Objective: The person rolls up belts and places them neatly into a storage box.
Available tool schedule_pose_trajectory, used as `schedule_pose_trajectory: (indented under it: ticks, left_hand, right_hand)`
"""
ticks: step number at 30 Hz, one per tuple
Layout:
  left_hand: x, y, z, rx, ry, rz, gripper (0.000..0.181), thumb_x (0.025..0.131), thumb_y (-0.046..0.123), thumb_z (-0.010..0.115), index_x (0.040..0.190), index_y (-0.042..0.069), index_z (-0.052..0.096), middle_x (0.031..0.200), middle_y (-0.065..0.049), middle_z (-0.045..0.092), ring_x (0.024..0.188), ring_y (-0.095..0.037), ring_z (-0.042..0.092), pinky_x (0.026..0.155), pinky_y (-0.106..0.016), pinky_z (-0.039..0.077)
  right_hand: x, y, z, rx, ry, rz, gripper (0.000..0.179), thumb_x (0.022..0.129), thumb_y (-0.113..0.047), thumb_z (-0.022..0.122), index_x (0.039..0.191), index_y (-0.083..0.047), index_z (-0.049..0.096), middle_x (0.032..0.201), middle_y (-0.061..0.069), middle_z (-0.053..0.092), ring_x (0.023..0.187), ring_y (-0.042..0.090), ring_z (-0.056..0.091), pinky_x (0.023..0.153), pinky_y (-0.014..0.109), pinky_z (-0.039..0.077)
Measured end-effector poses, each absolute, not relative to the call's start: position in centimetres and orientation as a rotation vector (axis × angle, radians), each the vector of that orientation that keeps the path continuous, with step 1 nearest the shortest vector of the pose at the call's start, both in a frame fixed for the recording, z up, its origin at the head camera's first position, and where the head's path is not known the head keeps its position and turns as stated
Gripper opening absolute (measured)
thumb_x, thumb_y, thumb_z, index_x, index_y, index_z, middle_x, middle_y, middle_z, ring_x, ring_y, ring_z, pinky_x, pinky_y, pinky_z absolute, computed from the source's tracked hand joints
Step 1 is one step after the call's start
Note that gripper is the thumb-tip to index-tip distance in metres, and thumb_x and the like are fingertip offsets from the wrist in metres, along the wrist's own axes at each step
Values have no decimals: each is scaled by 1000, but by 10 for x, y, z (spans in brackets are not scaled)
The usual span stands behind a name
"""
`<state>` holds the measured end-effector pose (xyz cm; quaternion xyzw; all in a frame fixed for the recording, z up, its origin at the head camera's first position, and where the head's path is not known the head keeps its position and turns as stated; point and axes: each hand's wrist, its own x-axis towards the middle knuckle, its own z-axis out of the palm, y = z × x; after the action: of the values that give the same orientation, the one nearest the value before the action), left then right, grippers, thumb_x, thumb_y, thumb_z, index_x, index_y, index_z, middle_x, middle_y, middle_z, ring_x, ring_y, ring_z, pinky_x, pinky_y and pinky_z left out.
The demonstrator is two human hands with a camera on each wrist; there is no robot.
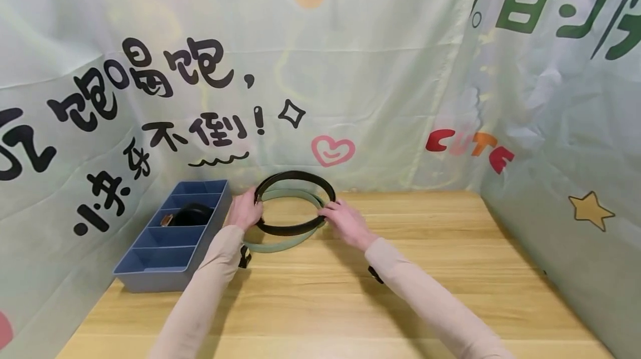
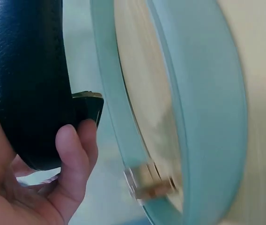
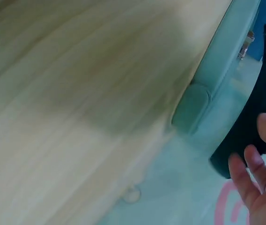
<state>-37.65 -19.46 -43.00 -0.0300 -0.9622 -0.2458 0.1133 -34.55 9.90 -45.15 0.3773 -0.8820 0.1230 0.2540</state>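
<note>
Black belt [image 1: 287, 230], looped, is held over the desk [image 1: 320, 303]; left hand [image 1: 245, 211] and right hand [image 1: 349, 224] grip opposite sides, probably to support its round shape. The green belt [image 1: 280, 247] sits coiled beneath. Left, the box [image 1: 155, 283] has dividers, presumably separating contents like its dark coil [image 1: 192, 215].

Shows a black belt [image 2: 27, 79], a mint-green belt [image 2: 212, 112] and, about them, a slate-blue tray [image 1: 152, 282] at nine o'clock, a wood-grained tan table [image 1: 300, 303] at six.

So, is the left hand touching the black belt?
Touching: the left wrist view shows the left hand gripping the black belt, with no gap between them.
</note>
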Motion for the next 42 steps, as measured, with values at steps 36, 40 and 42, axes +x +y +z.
schedule_pose_trajectory:
  ticks: [36,40,42]
  left_hand:
    - [-342,-19,-459,-813,-3010,-501,49,100,14,52,145,2,37,129,-22,58,119,-33,58,97,-41,49]
    - [-341,-19,-459,-845,-3064,-599,56,103,30,48,150,4,34,143,-24,49,134,-33,47,109,-43,40]
    - [-340,-20,-458,-843,-3074,-652,58,102,37,48,151,7,36,146,-24,46,138,-34,42,110,-44,38]
  right_hand:
    - [-293,199,-440,1221,-3011,458,13,72,-6,79,71,-17,72,62,-13,60,57,-1,46,58,20,41]
    - [-293,197,-443,1139,-3006,437,12,76,-9,78,72,-17,71,60,-14,55,56,1,43,56,21,38]
    - [-293,196,-444,1082,-2998,411,13,77,-10,77,71,-17,69,61,-13,54,56,4,42,56,23,37]
